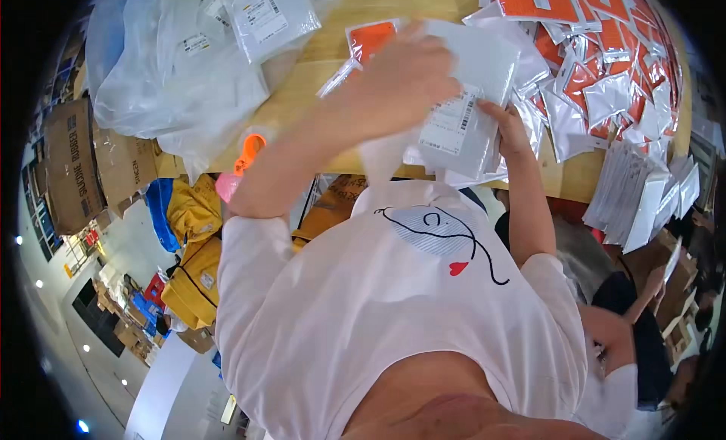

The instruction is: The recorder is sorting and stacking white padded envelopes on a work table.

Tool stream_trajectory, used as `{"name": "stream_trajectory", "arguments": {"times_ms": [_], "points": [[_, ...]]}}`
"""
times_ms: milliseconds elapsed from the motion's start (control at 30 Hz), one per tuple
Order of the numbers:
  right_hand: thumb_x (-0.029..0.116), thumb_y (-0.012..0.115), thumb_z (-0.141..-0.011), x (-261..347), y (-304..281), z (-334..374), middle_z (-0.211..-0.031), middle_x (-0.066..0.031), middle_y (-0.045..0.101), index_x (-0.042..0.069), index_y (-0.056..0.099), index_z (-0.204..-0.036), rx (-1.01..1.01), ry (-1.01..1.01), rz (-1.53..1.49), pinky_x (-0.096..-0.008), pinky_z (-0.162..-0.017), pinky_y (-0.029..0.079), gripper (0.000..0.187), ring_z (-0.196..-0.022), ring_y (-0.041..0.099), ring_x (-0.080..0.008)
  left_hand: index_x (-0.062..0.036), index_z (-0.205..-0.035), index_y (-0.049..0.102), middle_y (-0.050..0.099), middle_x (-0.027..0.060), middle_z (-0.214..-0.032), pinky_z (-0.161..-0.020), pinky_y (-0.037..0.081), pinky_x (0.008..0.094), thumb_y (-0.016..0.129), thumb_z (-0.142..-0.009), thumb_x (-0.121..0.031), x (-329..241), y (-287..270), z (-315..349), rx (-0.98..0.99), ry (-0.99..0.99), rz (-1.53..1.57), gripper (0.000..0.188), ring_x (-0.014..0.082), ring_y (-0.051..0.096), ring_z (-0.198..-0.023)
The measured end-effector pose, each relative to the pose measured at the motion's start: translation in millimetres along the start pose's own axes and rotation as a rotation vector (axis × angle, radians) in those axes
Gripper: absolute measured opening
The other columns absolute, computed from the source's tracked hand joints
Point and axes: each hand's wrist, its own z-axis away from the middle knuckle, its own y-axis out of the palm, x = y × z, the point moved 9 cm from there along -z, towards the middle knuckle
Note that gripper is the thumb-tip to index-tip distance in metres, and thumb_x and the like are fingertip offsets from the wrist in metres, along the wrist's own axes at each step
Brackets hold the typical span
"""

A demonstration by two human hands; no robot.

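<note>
Left hand [404, 73] lies closed over the top of a white mailer bag [461, 115]; right hand [510, 130] grips its lower right edge, above the wooden table [318, 84].

White labelled pouch [457, 126] held mid-table; orange-and-white packets [605, 69] piled right; brown cartons [72, 164], seemingly stacked, left.

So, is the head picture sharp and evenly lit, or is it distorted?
Head view: strong fisheye bending, with the table edge curved and the corners black; even light; glare on the clear plastic bags; the left hand slightly blurred.
</note>
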Motion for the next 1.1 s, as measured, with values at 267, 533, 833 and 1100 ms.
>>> {"name": "stream_trajectory", "arguments": {"times_ms": [267, 533, 833, 1100], "points": [[0.008, 0.068, -0.075, -6, 5, 5, -0.099, -0.0168, 0.064, -0.003, 0.052, -0.116, 0.079, -0.007, -0.129, -0.0284, -0.073, 0.052, 0.046, -0.08, 0.064, -0.0246, -0.0125, -0.119, 0.058, 0.046, 0.0077, -0.131, -0.102, 0.035, 0.0423, 0.065, -0.078, -0.021, -9, 48, -21, -0.337, -0.063, 0.236, 0.042, 0.0258, 0.047, -0.118], [0.006, 0.067, -0.075, -10, -10, 2, -0.099, -0.0162, 0.064, -0.004, 0.051, -0.117, -0.045, -0.017, -0.241, -0.0293, -0.073, 0.052, 0.046, -0.083, 0.064, -0.0249, -0.0052, -0.133, 0.042, 0.044, 0.0148, -0.134, -0.095, 0.041, 0.0402, 0.068, -0.076, -0.03, 10, 94, 29, -0.206, -0.61, 0.196, 0.068, 0.0307, 0.049, -0.116], [0.006, 0.065, -0.077, 11, 6, 5, -0.101, -0.0177, 0.063, -0.006, 0.05, -0.118, -0.024, -0.154, -0.075, -0.031, -0.075, 0.051, 0.046, -0.083, 0.063, -0.0259, -0.0039, -0.107, 0.061, 0.064, 0.0132, -0.08, -0.062, 0.045, 0.0357, 0.053, -0.08, -0.014, 81, 119, 101, -0.194, -1.082, 0.634, 0.03, 0.0262, 0.056, -0.066], [0.009, 0.062, -0.079, -2, -24, -2, -0.103, -0.0183, 0.063, -0.007, 0.049, -0.12, -0.102, -0.06, -0.084, -0.03, -0.075, 0.051, 0.046, -0.083, 0.064, -0.0261, 0.001, -0.103, 0.063, 0.066, 0.0097, -0.086, -0.065, 0.049, 0.0228, 0.061, -0.081, -0.005, 95, 38, 153, -0.868, -1.158, 1.523, 0.024, 0.0162, 0.061, -0.071]]}}
